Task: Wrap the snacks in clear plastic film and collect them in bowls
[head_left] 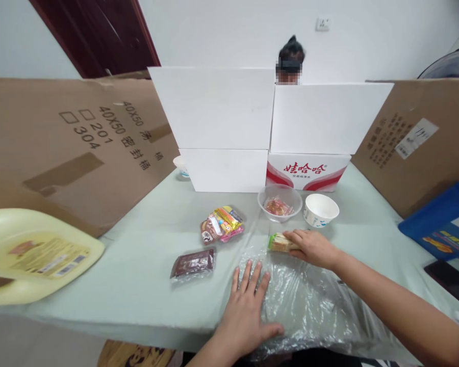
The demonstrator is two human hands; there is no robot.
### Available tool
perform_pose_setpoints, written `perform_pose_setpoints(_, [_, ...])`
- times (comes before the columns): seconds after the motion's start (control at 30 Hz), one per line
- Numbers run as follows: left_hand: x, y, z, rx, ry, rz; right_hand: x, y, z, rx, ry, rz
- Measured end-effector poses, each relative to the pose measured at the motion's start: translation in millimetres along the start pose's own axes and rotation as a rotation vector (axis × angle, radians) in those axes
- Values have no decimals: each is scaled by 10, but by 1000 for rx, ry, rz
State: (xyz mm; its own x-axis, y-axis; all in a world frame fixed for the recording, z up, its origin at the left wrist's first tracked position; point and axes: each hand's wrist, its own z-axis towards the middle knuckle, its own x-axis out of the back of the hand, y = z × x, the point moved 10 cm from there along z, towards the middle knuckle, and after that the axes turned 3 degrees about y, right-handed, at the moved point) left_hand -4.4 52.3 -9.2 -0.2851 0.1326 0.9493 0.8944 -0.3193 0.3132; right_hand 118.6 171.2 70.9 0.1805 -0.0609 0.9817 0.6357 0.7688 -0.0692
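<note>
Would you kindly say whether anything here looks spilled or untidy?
The clear, thin plastic film by the left hand looks untidy: it lies crumpled, whereas the pale green table covering looks mostly smooth. No spill shows.

Head-worn view, forward and down, table [137, 229] near, perhaps wide-angle

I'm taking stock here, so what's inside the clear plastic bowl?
The clear plastic bowl holds a heap of reddish pieces, apparently wrapped. Whatever lies beneath the top ones is hidden.
</note>
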Motion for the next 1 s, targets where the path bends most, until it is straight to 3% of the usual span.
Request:
perform_pose_setpoints(0.07, [-2,1,1,-5,-1,-11,287,39,110,-7,148,48])
perform_pose_setpoints(0.17, [9,2,3,-16,22,-15,718,325,364,-218,340,3])
perform_pose_setpoints(0.27, [23,1,2,-30,49,-13,706,614,731,-386,210,-104])
perform_pose_setpoints(0.37, [29,8,1,-40,68,-1,457,661,1019,-330,17,-118])
perform_pose_setpoints(0.43, [18,13,-1,-37,70,6,406,583,1049,-285,21,-114])
perform_pose_setpoints(0.5, [8,12,-4,-29,66,6,441,400,931,-233,103,-113])
perform_pose_setpoints(0.6, [40,-11,6,-13,41,-12,417,-95,499,-46,226,-42])
perform_pose_setpoints(0.7, [169,-97,76,28,-10,-46,-8,-491,-57,75,84,26])
perform_pose_setpoints(0.87, [613,-356,303,181,94,41,-548,-378,-600,-126,-36,22])
perform_pose_setpoints(1.0, [688,-432,362,173,115,107,-567,-141,-615,-218,-68,51])
